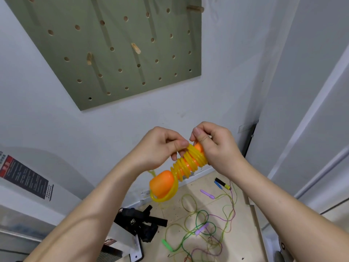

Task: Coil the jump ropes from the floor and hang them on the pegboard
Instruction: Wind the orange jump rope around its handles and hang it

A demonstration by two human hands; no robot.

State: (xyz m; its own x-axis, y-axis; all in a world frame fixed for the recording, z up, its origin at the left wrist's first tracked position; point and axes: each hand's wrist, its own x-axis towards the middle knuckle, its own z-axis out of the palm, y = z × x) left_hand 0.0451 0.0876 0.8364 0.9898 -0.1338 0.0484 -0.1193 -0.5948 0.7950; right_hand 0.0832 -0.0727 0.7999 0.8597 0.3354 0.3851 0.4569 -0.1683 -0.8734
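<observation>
- Our right hand (213, 148) closed round the upper end of the orange handle (162, 183). Our left hand (160, 146) pinched the yellow cord (188, 163) wound tightly round it. We held the bundle in the air, below the pegboard (113, 44).
- We counted one wound rope in hand and three wooden pegs (136, 48) on the board. On the floor lay two purple handles (207, 194), one green handle (167, 244) and a blue handle (218, 184) beside a black-and-yellow one.
- The coils hid whether one orange handle or two lay inside.
- The tangled floor cords (200, 220) defied counting.
- The frame cut off the pegboard's top.
- Print on the red-and-black label (26, 178) and the tag on the black straps (139, 222) was too blurred to read.
</observation>
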